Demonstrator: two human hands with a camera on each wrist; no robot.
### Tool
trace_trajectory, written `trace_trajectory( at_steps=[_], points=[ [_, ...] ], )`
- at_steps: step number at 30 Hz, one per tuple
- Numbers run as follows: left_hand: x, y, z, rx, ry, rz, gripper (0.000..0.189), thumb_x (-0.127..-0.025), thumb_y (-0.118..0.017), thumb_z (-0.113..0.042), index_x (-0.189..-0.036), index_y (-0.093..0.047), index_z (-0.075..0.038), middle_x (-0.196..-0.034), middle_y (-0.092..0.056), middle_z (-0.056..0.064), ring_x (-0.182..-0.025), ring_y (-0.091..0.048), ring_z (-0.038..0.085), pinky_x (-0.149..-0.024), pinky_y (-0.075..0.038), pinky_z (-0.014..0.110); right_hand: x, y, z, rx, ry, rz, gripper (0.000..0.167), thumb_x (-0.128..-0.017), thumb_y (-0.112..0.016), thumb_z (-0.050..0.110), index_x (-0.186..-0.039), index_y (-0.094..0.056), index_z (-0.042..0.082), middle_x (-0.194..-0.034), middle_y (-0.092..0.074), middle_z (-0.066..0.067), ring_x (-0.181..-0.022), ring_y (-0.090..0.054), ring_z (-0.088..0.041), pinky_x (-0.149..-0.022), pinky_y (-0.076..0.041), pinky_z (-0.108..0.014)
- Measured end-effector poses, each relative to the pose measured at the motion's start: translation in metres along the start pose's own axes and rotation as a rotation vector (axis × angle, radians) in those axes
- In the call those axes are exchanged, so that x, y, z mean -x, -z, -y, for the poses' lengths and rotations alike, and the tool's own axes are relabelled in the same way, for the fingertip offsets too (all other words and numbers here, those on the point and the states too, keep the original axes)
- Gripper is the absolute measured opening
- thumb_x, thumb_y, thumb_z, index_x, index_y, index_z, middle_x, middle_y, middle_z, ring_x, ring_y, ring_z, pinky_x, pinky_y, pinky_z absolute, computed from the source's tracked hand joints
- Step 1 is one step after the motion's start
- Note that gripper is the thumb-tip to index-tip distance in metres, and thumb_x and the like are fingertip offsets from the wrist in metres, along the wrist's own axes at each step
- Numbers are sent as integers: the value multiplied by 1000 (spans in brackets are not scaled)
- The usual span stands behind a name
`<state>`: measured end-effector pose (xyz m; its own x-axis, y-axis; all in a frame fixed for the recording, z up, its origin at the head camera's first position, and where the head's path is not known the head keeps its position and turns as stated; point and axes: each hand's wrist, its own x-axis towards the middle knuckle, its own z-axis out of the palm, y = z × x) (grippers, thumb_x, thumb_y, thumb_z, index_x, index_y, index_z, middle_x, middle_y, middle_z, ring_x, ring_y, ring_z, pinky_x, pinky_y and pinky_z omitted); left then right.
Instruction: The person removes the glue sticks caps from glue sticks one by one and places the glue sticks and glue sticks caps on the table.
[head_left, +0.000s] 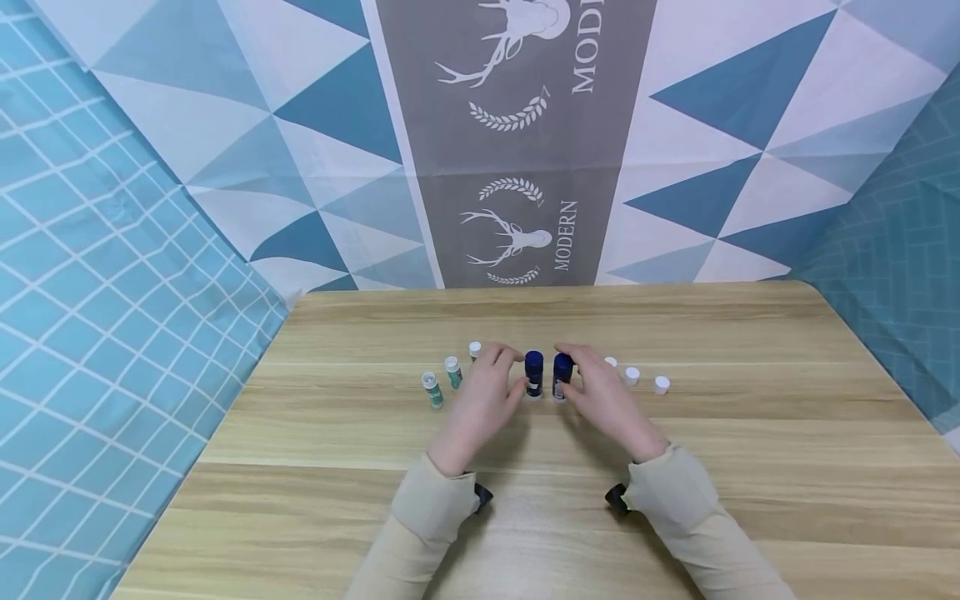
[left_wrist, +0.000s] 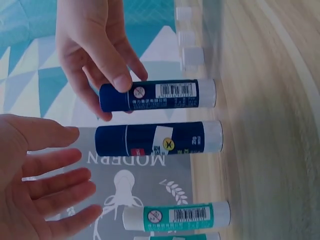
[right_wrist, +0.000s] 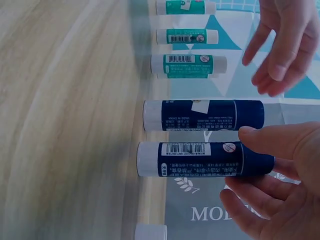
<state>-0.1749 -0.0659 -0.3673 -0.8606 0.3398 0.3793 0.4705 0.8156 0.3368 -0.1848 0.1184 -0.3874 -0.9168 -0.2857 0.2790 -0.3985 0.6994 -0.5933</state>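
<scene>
Two dark blue glue sticks with white bases stand upright side by side on the table. My right hand (head_left: 604, 393) grips the right blue glue stick (right_wrist: 185, 159) near its cap, thumb on one side and fingers on the other. Just left of the other blue glue stick (left_wrist: 160, 138), my left hand (head_left: 486, 393) hovers with fingers spread and slightly bent. In the left wrist view a gap shows between its fingertips and that stick's cap. Beyond the left hand stands a row of green glue sticks (head_left: 432, 390) with white tops, one partly hidden by the hand.
Several small white caps (head_left: 632, 375) stand in a row right of my right hand, one partly behind it. The wooden table (head_left: 540, 533) ends at a patterned cloth backdrop (head_left: 525, 150), with blue cloth (head_left: 97, 275) along the left side.
</scene>
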Motion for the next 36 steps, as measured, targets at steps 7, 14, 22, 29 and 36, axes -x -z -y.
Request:
trace_trajectory(
  at_steps=[7,14,22,29,36],
  points=[
    [0,-5,-5,22,-25,57,27,-86,-61,-19,-111,-58,-8,-110,-59,5,-94,-58,16,-76,-50,27,2,-1,1,14,2,-12,50,-81,-66,6,-128,-47,3,-123,-53,-16,-106,-55,-30,-82,-49,-42],
    [1,-10,-7,33,-26,72,26,-85,-62,-18,-108,-60,-6,-104,-61,5,-94,-59,17,-81,-49,28,5,-3,1,-16,-8,-13,44,-80,-66,4,-122,-52,1,-119,-55,-17,-101,-58,-28,-80,-51,-38],
    [3,-13,-10,35,-32,87,27,-81,-67,-15,-105,-61,-6,-103,-62,5,-91,-60,17,-79,-49,28,10,-2,5,-49,18,-42,40,-78,-69,4,-115,-56,1,-110,-60,-15,-92,-60,-24,-78,-51,-39],
    [2,-13,-12,89,-17,124,29,-79,-70,-18,-104,-61,-6,-100,-62,5,-91,-59,17,-77,-49,29,14,2,12,-62,33,-98,40,-75,-72,8,-112,-58,3,-103,-63,-10,-88,-61,-20,-78,-49,-39],
    [2,-14,-15,99,-16,113,31,-79,-70,-24,-103,-60,-7,-97,-63,4,-87,-59,15,-75,-49,27,16,6,18,-246,-22,-134,36,-75,-73,8,-108,-60,3,-94,-66,-8,-84,-61,-19,-78,-49,-35]
  ],
)
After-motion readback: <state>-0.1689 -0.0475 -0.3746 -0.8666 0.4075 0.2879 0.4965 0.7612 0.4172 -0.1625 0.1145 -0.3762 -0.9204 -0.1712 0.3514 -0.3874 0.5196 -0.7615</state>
